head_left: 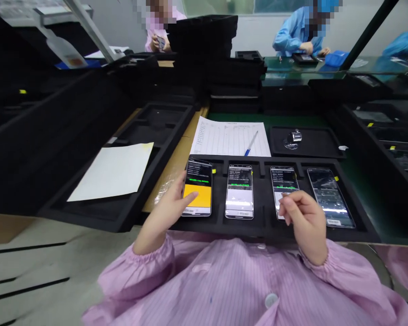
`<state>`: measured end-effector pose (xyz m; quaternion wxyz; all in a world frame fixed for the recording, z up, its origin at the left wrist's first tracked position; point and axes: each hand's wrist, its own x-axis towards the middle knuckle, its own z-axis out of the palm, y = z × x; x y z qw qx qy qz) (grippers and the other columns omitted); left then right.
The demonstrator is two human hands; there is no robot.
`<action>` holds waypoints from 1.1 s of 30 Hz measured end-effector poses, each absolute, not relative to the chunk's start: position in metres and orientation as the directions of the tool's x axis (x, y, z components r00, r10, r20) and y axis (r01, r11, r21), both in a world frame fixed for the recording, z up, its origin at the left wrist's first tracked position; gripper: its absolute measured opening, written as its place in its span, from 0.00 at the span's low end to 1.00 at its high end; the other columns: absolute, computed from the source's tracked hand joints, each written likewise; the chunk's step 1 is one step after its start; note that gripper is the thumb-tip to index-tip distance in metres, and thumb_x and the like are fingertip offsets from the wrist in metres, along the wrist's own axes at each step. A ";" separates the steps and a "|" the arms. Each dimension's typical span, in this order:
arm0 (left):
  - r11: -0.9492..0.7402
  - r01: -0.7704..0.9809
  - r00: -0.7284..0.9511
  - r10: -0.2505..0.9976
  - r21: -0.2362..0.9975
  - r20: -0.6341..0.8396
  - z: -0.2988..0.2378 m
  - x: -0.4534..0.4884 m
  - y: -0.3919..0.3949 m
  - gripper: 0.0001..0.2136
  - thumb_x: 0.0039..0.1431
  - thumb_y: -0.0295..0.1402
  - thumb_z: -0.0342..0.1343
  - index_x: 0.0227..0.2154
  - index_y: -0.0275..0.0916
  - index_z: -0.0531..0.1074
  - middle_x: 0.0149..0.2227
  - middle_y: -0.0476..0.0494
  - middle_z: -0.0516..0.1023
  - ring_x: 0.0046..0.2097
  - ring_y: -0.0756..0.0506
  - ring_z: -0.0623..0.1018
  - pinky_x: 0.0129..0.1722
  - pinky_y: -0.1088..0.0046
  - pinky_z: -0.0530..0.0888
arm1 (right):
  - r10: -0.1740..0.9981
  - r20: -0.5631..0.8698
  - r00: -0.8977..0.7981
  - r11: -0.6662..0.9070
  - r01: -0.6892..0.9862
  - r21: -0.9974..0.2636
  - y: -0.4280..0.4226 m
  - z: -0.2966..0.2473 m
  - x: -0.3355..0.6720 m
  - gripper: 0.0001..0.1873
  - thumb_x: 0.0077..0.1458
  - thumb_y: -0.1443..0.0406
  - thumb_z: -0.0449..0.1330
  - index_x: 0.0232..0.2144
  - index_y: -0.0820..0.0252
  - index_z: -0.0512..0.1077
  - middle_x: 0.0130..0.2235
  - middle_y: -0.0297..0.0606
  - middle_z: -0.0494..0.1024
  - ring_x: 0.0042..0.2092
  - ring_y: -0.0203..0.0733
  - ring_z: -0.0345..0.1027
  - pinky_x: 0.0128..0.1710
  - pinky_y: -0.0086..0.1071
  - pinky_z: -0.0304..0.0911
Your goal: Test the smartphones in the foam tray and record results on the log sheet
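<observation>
A black foam tray [221,222] holds several smartphones in a row. My left hand [170,199] grips the leftmost smartphone [199,174], whose screen is dark on top and yellow below; the fingers are at its left edge and the thumb lies over the screen. Beside it rests a smartphone with a dark and white screen [239,199]. My right hand [306,217] is closed, fingers curled and pinched, over the lower part of a similar smartphone [284,178]. Whether it holds anything small is hidden. The rightmost smartphone [329,194] has a dark, reflective screen.
Behind the tray lie a printed form [221,136] with a pen [250,144] and a small black tray [318,145] with a shiny metal piece [294,137]. A white sheet [115,172] lies at left. Black trays are stacked behind [204,36]. Co-workers sit across the table.
</observation>
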<state>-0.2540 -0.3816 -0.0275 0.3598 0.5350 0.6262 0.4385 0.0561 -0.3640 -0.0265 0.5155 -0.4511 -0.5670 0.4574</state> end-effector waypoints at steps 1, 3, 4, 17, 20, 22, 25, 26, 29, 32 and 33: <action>0.061 0.463 -0.176 0.984 0.884 0.025 -0.028 -0.253 -0.382 0.32 0.57 0.44 0.59 0.62 0.36 0.62 0.64 0.28 0.66 0.67 0.33 0.65 0.66 0.47 0.63 | 0.985 0.165 -0.046 0.166 0.031 -0.986 -0.363 -0.029 0.059 0.14 0.62 0.55 0.63 0.30 0.57 0.71 0.24 0.32 0.73 0.21 0.34 0.60 0.21 0.29 0.58; 0.066 0.678 -0.245 0.959 0.732 0.140 -0.027 -0.236 -0.384 0.30 0.59 0.41 0.55 0.62 0.34 0.63 0.66 0.27 0.62 0.70 0.32 0.59 0.68 0.46 0.58 | 0.988 0.148 -0.055 0.149 0.014 -0.989 -0.363 -0.033 0.060 0.14 0.62 0.55 0.63 0.30 0.57 0.71 0.24 0.32 0.73 0.21 0.33 0.61 0.21 0.28 0.58; 0.052 0.757 -0.247 0.945 0.651 0.212 -0.026 -0.223 -0.385 0.29 0.61 0.40 0.53 0.64 0.33 0.61 0.68 0.27 0.59 0.71 0.32 0.57 0.69 0.46 0.57 | 0.988 0.140 -0.067 0.140 0.004 -0.990 -0.364 -0.034 0.059 0.14 0.62 0.54 0.63 0.31 0.57 0.71 0.25 0.33 0.74 0.22 0.33 0.61 0.21 0.28 0.58; 0.129 0.258 -0.170 0.982 0.958 -0.087 -0.039 -0.138 -0.361 0.41 0.59 0.37 0.59 0.69 0.34 0.43 0.62 0.25 0.66 0.63 0.35 0.70 0.61 0.51 0.69 | 0.980 0.036 -0.195 0.006 -0.150 -0.989 -0.361 -0.032 0.065 0.21 0.59 0.57 0.63 0.19 0.59 0.63 0.35 0.41 0.79 0.24 0.33 0.62 0.19 0.28 0.56; 0.222 -0.019 -0.209 0.953 0.975 -0.221 -0.036 -0.138 -0.350 0.44 0.53 0.30 0.63 0.69 0.38 0.44 0.63 0.27 0.65 0.59 0.38 0.74 0.53 0.59 0.76 | 0.903 -0.151 -0.402 -0.272 -0.263 -0.926 -0.361 -0.019 0.065 0.24 0.53 0.58 0.65 0.17 0.57 0.56 0.29 0.39 0.76 0.20 0.31 0.59 0.13 0.25 0.48; 0.271 -0.087 -0.123 0.952 0.959 -0.280 -0.034 -0.137 -0.346 0.38 0.52 0.29 0.63 0.65 0.38 0.54 0.56 0.30 0.72 0.49 0.40 0.80 0.42 0.63 0.79 | 0.775 -0.253 -0.580 -0.473 -0.264 -0.841 -0.363 -0.012 0.063 0.23 0.51 0.61 0.65 0.20 0.57 0.53 0.24 0.32 0.73 0.16 0.27 0.51 0.11 0.22 0.40; 0.301 -0.072 0.048 0.953 0.951 -0.298 -0.032 -0.134 -0.344 0.22 0.47 0.26 0.64 0.47 0.35 0.70 0.35 0.42 0.80 0.33 0.44 0.80 0.30 0.68 0.77 | 0.532 -0.340 -0.776 -0.677 -0.149 -0.721 -0.369 -0.011 0.059 0.18 0.51 0.63 0.64 0.26 0.55 0.55 0.20 0.25 0.70 0.14 0.24 0.41 0.12 0.21 0.33; 0.291 -0.065 0.065 0.956 0.955 -0.287 -0.030 -0.132 -0.345 0.19 0.46 0.25 0.63 0.43 0.35 0.71 0.32 0.44 0.79 0.32 0.44 0.80 0.31 0.68 0.77 | 0.451 -0.351 -0.821 -0.714 -0.095 -0.694 -0.371 -0.012 0.057 0.17 0.52 0.62 0.64 0.27 0.55 0.57 0.19 0.24 0.69 0.14 0.24 0.39 0.12 0.21 0.33; 0.156 -0.121 0.002 0.988 0.980 -0.157 -0.019 -0.128 -0.353 0.19 0.50 0.26 0.60 0.46 0.37 0.67 0.39 0.44 0.80 0.41 0.44 0.81 0.44 0.65 0.77 | 0.334 -0.346 -0.877 -0.723 -0.003 -0.690 -0.375 -0.014 0.052 0.17 0.56 0.57 0.64 0.29 0.57 0.60 0.17 0.25 0.67 0.14 0.24 0.40 0.13 0.22 0.34; -0.039 -0.162 -0.111 0.994 0.986 0.021 -0.002 -0.122 -0.363 0.21 0.54 0.31 0.61 0.50 0.39 0.62 0.47 0.41 0.79 0.50 0.42 0.79 0.52 0.61 0.75 | 0.564 -0.322 -0.760 -0.601 -0.110 -0.792 -0.374 -0.014 0.044 0.21 0.54 0.51 0.67 0.33 0.59 0.65 0.22 0.28 0.72 0.16 0.24 0.47 0.14 0.22 0.37; -0.085 -0.153 -0.141 0.988 0.985 0.063 0.003 -0.118 -0.365 0.21 0.55 0.33 0.61 0.50 0.40 0.62 0.48 0.41 0.78 0.50 0.42 0.79 0.52 0.61 0.75 | 0.662 -0.298 -0.688 -0.534 -0.154 -0.831 -0.373 -0.014 0.042 0.22 0.52 0.50 0.69 0.34 0.59 0.66 0.24 0.29 0.73 0.17 0.25 0.49 0.15 0.22 0.39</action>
